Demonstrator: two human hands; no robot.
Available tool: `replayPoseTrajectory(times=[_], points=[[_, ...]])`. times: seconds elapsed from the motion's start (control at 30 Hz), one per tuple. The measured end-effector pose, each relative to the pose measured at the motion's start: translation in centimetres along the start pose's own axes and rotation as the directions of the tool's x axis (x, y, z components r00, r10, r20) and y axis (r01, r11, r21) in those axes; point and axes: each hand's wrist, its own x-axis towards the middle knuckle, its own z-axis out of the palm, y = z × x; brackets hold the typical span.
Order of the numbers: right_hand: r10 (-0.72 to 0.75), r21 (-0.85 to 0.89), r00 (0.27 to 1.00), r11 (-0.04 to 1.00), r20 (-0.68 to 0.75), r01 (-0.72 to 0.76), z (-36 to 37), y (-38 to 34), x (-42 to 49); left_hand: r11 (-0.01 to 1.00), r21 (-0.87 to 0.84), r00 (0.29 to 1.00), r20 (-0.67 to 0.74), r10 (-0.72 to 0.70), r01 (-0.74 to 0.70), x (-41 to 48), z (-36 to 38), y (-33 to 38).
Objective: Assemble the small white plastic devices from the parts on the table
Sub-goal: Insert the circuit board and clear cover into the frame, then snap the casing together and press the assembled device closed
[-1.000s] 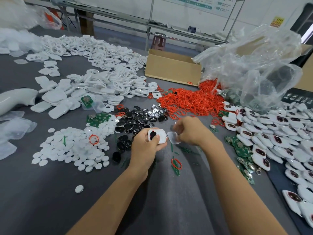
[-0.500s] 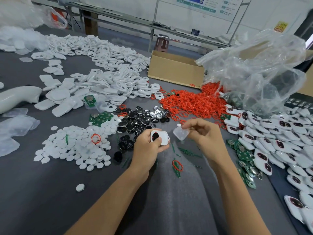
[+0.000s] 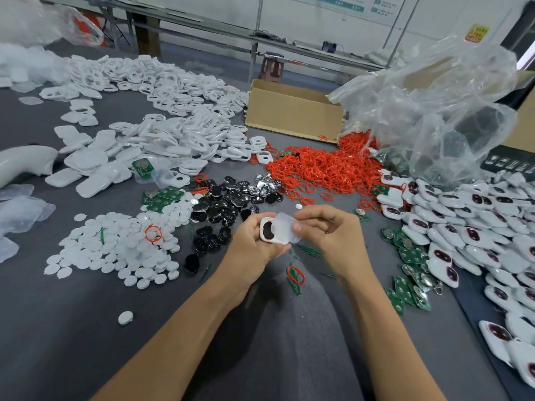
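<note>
My left hand (image 3: 252, 246) grips a small white device shell (image 3: 267, 230) with a dark oval opening and a red ring at its edge. My right hand (image 3: 328, 230) pinches a translucent plastic cover (image 3: 286, 227) and holds it against the shell's right side. Both hands meet just above the grey table, in front of a pile of black oval parts (image 3: 223, 206). White round discs (image 3: 115, 247) lie to the left, red rubber rings (image 3: 324, 169) behind, green circuit boards (image 3: 408, 273) to the right.
White shells (image 3: 162, 117) cover the far left. Assembled white devices (image 3: 477, 227) pile up at the right. A cardboard box (image 3: 292, 114) and a crumpled clear plastic bag (image 3: 440, 111) stand behind. A loose red ring (image 3: 295, 274) lies near my wrists.
My right hand lifted the translucent cover from the table and brought it left onto the shell in my left hand. The left hand kept its grip.
</note>
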Motion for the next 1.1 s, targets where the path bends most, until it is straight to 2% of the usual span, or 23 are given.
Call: replayPoseTrajectory(times=[0.33,0.4,0.53,0.67,0.77,0.87,0.93,1.03,1.1], points=[[-0.047,-0.168,0.998,0.985,-0.033,0.041,1.4,0.0,-0.4,0.999,0.017,0.997,0.065,0.032,-0.033,-0.6,0.2,0.4],[-0.089,-0.202,0.994,0.976,-0.056,0.076,1.8,0.1,-0.5,0.999,0.026,0.998,0.063,0.029,-0.031,-0.5,0.2,0.4],[-0.248,-0.377,0.962,0.906,-0.110,0.191,2.6,0.5,-0.7,1.000,0.019,0.998,0.059,0.023,-0.024,-0.5,0.2,0.3],[-0.320,-0.512,0.938,0.832,-0.131,0.212,2.6,1.2,-0.5,1.000,-0.018,0.999,0.047,0.001,0.000,-0.3,0.2,0.1],[-0.351,-0.570,0.934,0.783,-0.073,0.250,2.5,1.4,-0.6,0.993,-0.107,0.999,0.037,-0.039,0.043,-0.1,0.2,0.1],[-0.340,-0.613,0.937,0.726,0.076,0.313,2.3,1.4,-0.9,0.962,-0.263,0.997,0.006,-0.078,0.077,0.3,0.1,0.3],[-0.316,-0.598,0.938,0.727,0.145,0.338,2.1,1.1,-1.2,0.944,-0.323,0.996,-0.023,-0.086,0.074,0.6,0.1,0.3],[-0.314,-0.576,0.941,0.749,0.126,0.327,1.0,0.3,-1.2,0.938,-0.344,0.996,-0.051,-0.077,0.055,0.6,0.1,0.1],[-0.256,-0.641,0.963,0.725,0.089,0.252,-0.8,0.0,-1.3,0.950,-0.309,0.997,-0.052,-0.059,0.040,0.5,0.1,-0.1]])
